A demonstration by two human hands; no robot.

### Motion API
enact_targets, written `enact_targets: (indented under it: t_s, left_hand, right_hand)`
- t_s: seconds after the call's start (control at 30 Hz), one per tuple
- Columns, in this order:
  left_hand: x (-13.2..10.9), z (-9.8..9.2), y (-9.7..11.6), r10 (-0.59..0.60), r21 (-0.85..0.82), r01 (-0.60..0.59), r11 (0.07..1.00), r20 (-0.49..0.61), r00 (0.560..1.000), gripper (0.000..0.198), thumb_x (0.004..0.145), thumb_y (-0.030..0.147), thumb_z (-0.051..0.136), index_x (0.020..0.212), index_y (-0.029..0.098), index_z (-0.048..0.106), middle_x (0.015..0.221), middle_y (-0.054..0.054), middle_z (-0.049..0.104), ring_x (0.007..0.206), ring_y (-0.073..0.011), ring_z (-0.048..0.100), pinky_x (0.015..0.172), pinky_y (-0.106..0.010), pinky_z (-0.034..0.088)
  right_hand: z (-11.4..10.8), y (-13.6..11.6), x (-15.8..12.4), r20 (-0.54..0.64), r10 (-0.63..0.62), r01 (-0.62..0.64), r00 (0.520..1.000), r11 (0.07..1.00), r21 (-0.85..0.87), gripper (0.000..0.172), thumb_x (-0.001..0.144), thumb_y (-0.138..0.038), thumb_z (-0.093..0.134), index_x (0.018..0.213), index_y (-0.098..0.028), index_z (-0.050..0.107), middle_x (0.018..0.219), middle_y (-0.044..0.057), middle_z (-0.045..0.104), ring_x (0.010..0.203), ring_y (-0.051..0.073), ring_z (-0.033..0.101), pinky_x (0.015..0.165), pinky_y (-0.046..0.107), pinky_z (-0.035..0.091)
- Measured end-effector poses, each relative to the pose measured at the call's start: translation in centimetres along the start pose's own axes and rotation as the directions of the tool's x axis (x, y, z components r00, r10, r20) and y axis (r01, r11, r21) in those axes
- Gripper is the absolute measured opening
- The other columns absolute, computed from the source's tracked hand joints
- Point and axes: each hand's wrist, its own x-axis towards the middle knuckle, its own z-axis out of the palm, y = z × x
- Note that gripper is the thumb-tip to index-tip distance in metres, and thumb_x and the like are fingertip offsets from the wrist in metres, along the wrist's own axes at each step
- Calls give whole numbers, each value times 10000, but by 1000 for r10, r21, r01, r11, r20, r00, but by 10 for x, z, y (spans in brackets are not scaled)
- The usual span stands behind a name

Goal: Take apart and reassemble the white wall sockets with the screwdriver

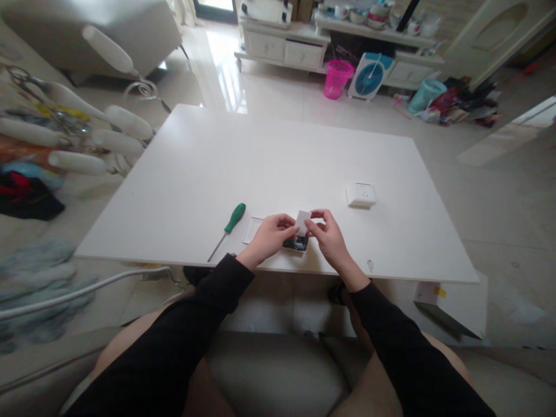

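Observation:
Between my two hands, near the table's front edge, a small white rectangular piece (pixel 303 221) is held tilted up. My left hand (pixel 273 233) pinches its left side, and my right hand (pixel 326 234) grips its right side with thumb and fingers. Just below the piece lies a small box with a dark inside (pixel 296 242), partly covered by my fingers. A flat white frame (pixel 252 229) rests left of my left hand. Farther left is a screwdriver with a green handle (pixel 235 218), its tip toward the front edge.
On the white table (pixel 278 156), a white socket box (pixel 362 195) stands to the right. A small clear bag or piece (pixel 370 264) lies near the front edge. Beyond the table are a pink basket (pixel 337 79) and a blue fan (pixel 370 76); a lamp (pixel 125 120) is at the left.

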Motion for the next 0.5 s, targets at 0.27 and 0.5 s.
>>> enact_targets:
  t_s: [0.27,0.5]
  left_hand:
    - [0,1,-7,-145,-35,145,989,18,989,114,802,161,746,788,153,633,629,22,656,595,-112,643,659,-257,529]
    - [0,6,-14,-192,33,190,981,55,980,89,843,177,728,820,152,645,663,-10,689,631,-138,677,705,-302,567]
  right_hand:
    - [-11,-2,0,263,-360,441,895,803,-402,440,795,-268,789,1223,-261,686,1186,94,653,1117,279,627,980,456,547]
    - [-23,2,3,412,-265,464,872,715,-522,560,787,-282,807,1318,-253,633,1196,98,646,1082,282,640,966,440,532]
